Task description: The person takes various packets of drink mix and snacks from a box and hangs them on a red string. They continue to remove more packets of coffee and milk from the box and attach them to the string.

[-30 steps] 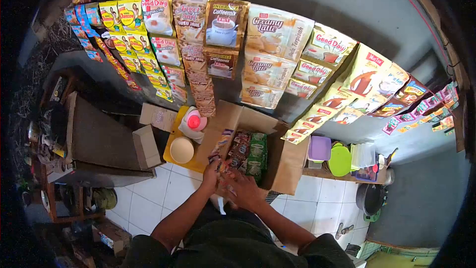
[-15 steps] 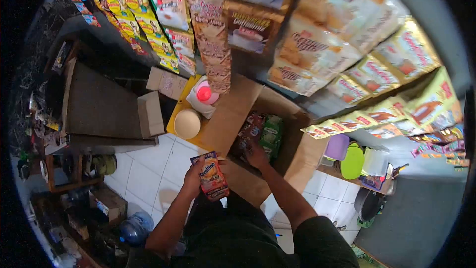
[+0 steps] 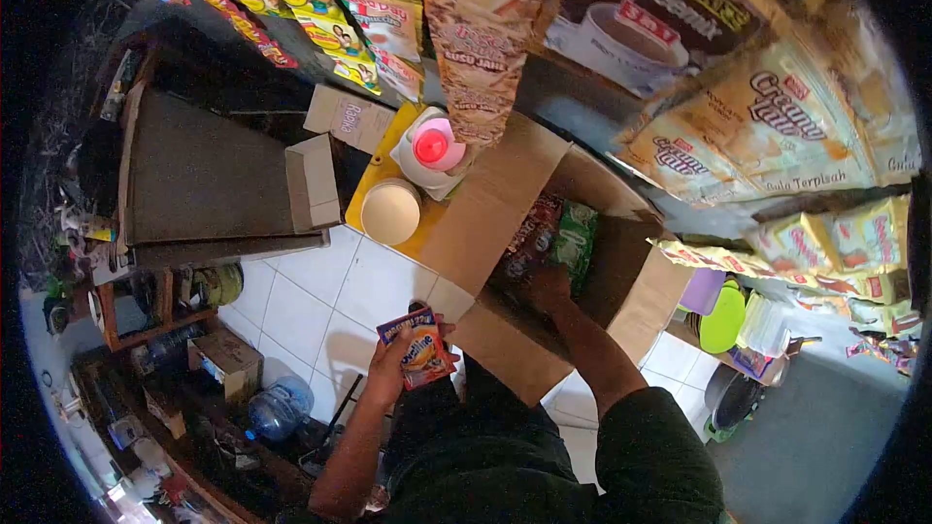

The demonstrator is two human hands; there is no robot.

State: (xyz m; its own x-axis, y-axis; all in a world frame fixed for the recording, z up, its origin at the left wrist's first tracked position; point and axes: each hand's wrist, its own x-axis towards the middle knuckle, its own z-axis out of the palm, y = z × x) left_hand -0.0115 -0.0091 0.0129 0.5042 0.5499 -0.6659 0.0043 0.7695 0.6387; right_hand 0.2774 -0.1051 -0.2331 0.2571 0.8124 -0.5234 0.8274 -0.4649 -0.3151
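Note:
My left hand is closed around an orange and dark-blue Ovaltine sachet, held upright in front of my legs. My right hand reaches down into an open cardboard box. Inside the box lie a dark brown pack and a green pack beside it. The right hand is at the lower end of the brown pack; its fingers are lost in shadow, so their grip does not show.
Strips of sachets, including Susu Jahe and Creamy Latte, hang above the box. A cream round container and a pink-lidded container stand to its left. A blue water bottle lies at lower left.
The view has shifted, and the hanging sachets look larger and nearer. My right hand sits deeper in the shadow of the box. The Ovaltine sachet in my left hand has tilted and looks shorter.

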